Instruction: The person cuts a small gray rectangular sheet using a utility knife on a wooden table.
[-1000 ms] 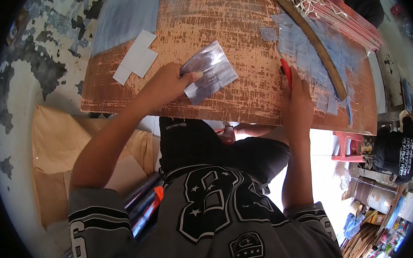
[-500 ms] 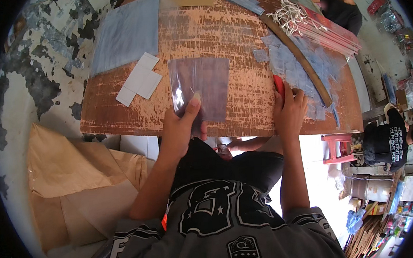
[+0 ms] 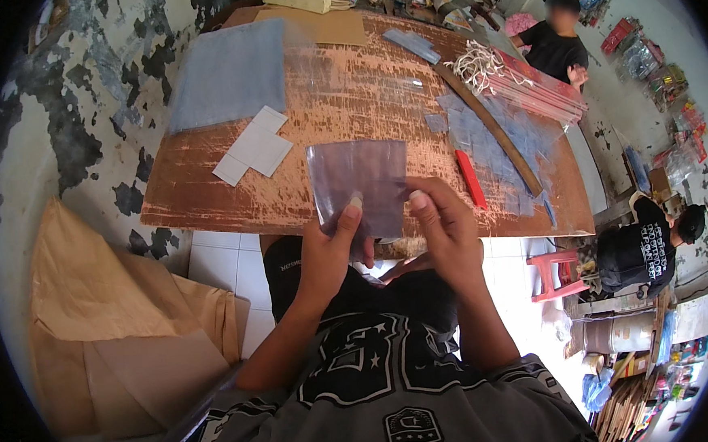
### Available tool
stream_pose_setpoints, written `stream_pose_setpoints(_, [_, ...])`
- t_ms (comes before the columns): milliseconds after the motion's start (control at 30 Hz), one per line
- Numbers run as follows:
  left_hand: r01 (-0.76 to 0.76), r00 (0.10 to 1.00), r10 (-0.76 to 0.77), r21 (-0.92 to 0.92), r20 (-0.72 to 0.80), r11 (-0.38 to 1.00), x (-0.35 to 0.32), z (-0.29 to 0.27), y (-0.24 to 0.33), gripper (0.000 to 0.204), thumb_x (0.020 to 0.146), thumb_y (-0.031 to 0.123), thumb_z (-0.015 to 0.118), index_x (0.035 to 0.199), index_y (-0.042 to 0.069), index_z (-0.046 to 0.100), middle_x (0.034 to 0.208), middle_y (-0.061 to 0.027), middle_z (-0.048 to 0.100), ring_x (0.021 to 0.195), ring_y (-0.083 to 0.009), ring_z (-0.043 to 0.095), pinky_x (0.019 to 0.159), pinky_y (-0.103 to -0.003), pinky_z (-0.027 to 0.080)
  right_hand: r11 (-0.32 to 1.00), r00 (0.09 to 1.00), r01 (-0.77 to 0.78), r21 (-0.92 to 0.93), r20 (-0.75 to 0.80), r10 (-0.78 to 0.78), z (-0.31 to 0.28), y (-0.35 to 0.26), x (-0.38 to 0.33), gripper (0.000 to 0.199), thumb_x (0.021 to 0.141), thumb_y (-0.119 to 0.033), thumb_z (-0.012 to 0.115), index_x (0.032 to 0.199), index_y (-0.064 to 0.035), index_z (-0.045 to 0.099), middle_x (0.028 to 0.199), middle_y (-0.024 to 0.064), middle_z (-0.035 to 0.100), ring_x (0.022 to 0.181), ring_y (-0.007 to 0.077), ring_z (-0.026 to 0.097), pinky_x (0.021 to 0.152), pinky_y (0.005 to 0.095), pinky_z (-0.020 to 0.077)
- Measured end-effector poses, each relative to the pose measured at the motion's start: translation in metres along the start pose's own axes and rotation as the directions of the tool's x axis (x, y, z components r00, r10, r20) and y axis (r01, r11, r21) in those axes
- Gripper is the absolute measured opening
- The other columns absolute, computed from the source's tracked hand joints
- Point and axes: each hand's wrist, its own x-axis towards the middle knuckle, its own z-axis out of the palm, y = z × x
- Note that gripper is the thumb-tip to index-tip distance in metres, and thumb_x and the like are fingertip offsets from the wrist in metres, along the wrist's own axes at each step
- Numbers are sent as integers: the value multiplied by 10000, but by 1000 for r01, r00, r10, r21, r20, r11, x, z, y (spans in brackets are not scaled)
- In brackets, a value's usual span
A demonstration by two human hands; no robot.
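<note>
Two hands of yours meet at one clear plastic piece [image 3: 359,176], roughly square, which you hold over the near edge of the worn brown table [image 3: 347,104], in front of your body. Your left hand [image 3: 332,253] pinches its lower part, thumb laid flat across the front and fingers behind. Your right hand [image 3: 450,235] is at its right edge, index finger touching there and thumb just beside; you cannot tell from this view whether they grip it or only touch it. Just beyond your right hand, a long red tool [image 3: 471,179] lies on the tabletop, near a scatter of bluish clear pieces [image 3: 483,144]. A brown curved strip [image 3: 490,127] lies across that scatter, and past it you have white strings [image 3: 476,68] bunched at the end of a pile of pink lengths [image 3: 545,100]. To your left, white card pieces [image 3: 254,148] lie near a large bluish sheet [image 3: 230,75]. Beyond the table's far right corner, you see a person in black [image 3: 561,50].
</note>
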Motion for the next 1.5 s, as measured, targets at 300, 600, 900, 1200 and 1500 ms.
stream_pose_setpoints(300, [59,995,-50,-106,83,993,-22,8,2,350,1062,313,566,1124,-31,576,784,-108,652,570,-190,644,507,-327,563,971,973,-221,96,92,212,8,-6,-6,317,1076,-261,548,922,6,625,705,-5,512,682,89,472,625,276,407])
stream_pose_setpoints(600, [194,964,-148,-202,223,960,-26,10,-13,401,1054,369,567,1136,-23,565,761,-154,675,602,-241,682,525,-354,579,735,865,-495,464,349,361,-12,5,-3,349,1089,-317,514,1000,-9,652,823,40,687,711,78,630,653,244,507])
stream_pose_setpoints(900, [258,951,-226,-141,209,956,-13,21,-21,412,1053,369,565,1163,-27,550,770,-159,674,592,-243,673,516,-350,578,578,833,-552,601,359,422,-15,49,-7,351,1077,-337,541,1003,-21,673,806,0,658,709,61,597,626,240,477])
stream_pose_setpoints(1200, [256,961,-274,226,49,940,12,21,-11,380,1040,344,592,1164,-11,545,722,-127,636,535,-211,631,440,-335,533,749,923,-384,539,237,303,-30,48,-2,242,1052,-242,600,1145,-20,630,904,-14,633,809,54,566,718,246,477])
stream_pose_setpoints(1500, [365,877,-439,326,195,872,22,15,11,313,1024,215,624,1156,-61,558,842,-125,650,601,-202,656,482,-322,551,792,867,-468,391,376,326,-70,54,24,221,1022,-224,656,981,-7,662,849,-3,656,806,42,600,697,218,473])
